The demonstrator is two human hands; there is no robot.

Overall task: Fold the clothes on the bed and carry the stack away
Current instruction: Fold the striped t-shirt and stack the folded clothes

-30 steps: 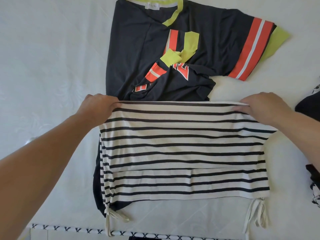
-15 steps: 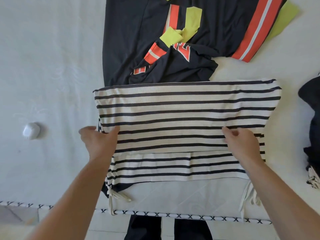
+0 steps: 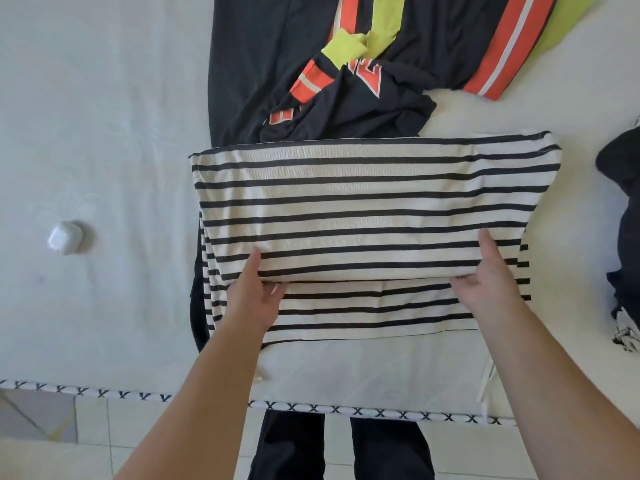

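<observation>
A cream top with black stripes [image 3: 374, 206] lies folded across the white bed [image 3: 104, 133], its upper layer doubled over the lower one. My left hand [image 3: 254, 299] grips the fold's near edge on the left, fingers tucked under the layer. My right hand [image 3: 491, 282] holds the same edge on the right. Behind it a dark jersey [image 3: 270, 57] with orange stripes and lime trim lies partly under the striped top.
A small white case [image 3: 65, 237] sits on the sheet at the left. Dark clothes [image 3: 623, 209] are heaped at the right edge. The bed's near border [image 3: 346, 408] has a cross-stitch pattern; tiled floor and dark trouser legs show below.
Both hands left the far edge of the striped top and came back to its middle, now gripping the fold line. The view tilted down toward the bed's near border.
</observation>
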